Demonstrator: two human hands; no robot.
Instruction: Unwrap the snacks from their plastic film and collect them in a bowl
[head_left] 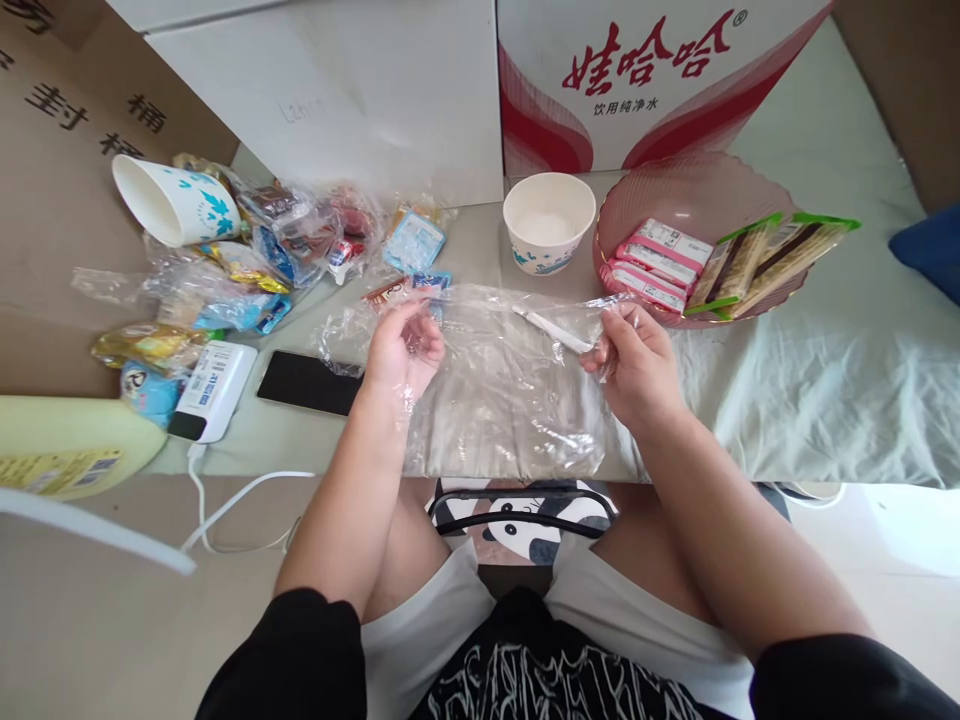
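- Nearest you: your black T-shirt (517, 625), sleeves at both bottom corners; then your pale shorts, just short of the counter (757, 400).
- Your clear plastic bag (517, 405) is at the counter's front edge, its upper edge strung between your two hands.
- Right hand (637, 370): thumb and fingers pinching the film.
- Left hand (397, 350): loosely curled, film across the fingertips and near the wrist. Can't tell if it's truly gripping.
- Narrow white strip (561, 334) at your right fingertips; can't tell if it's inside the film or under it. Lift blind and it could slip out or drag.
- Film is thin and creased: pull unevenly and it may tear or pop off your left fingers.
- Upright paper cup (550, 225) just beyond the film. Looks light; a quick upward sweep could tip it.
- Scalloped pink bowl (660, 195) is just past your right hand. Green-edged packets (780, 260) stick out over its rim; a forearm swing would catch those.
- Phone (307, 382) partly hidden by your left wrist; trailing film could shift it.
- White cable (201, 500) hangs off the front edge from the white device (215, 393). Snag it with your left arm, device goes too.
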